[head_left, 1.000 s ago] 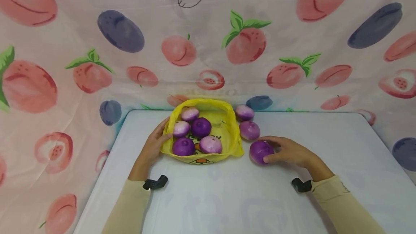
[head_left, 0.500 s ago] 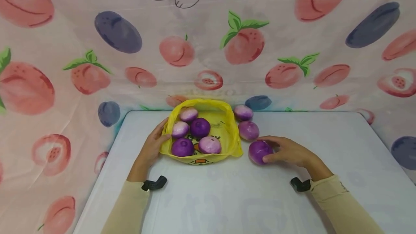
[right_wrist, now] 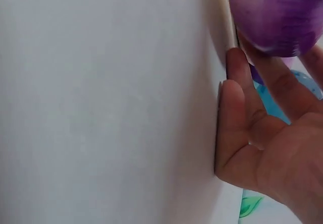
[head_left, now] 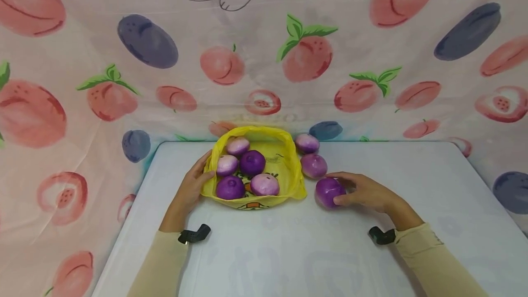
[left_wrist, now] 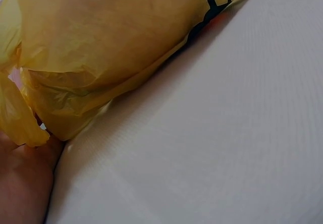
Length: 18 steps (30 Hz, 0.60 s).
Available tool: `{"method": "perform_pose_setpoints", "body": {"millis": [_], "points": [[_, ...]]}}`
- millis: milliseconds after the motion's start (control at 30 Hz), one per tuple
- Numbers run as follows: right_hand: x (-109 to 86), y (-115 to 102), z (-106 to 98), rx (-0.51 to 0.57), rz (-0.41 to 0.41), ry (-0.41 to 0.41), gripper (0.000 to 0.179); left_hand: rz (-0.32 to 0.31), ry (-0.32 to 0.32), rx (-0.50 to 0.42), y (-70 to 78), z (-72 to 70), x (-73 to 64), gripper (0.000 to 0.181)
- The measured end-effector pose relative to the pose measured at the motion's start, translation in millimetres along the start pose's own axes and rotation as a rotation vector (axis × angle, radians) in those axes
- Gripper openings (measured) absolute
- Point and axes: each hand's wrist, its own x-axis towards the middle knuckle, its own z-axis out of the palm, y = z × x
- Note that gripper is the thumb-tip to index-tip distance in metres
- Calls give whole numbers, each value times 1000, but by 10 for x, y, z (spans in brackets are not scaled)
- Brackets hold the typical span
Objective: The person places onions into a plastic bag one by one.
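Observation:
A yellow plastic bag (head_left: pixel 284 164) stands with its mouth held wide, facing the head camera. Inside lie several purple and pale onions, among them a dark one (head_left: pixel 252 162). My left hand (head_left: pixel 194 187) holds the bag's left edge, thumb over the rim; in the left wrist view only part of that hand (left_wrist: pixel 25 178) shows below the bag (left_wrist: pixel 111 37). To the right of the bag, my right hand (head_left: pixel 367 191) grips a purple onion (head_left: pixel 327 192) between thumb and fingers, low over the table. The right wrist view shows this onion (right_wrist: pixel 277 12) above the lower fingers.
Two more onions, one at the back (head_left: pixel 307 143) and one nearer (head_left: pixel 314 166), sit by the bag's right side. The white table (head_left: pixel 272 255) ends at a fruit-printed cloth (head_left: pixel 264 68) behind. Each wrist carries a black camera mount (head_left: pixel 381 235).
The head view has shifted slightly, so everything sits a little further left. Both hands keep the same hold, and the onions stay where they were.

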Motion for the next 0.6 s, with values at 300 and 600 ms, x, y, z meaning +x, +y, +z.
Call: {"method": "perform_pose_setpoints", "body": {"millis": [300, 600], "points": [[8, -125, 39, 78, -90, 19, 64, -10, -2, -34, -19, -2, -10, 63], [134, -474, 217, 137, -125, 78, 71, -16, 12, 11, -2, -11, -6, 63]]}}
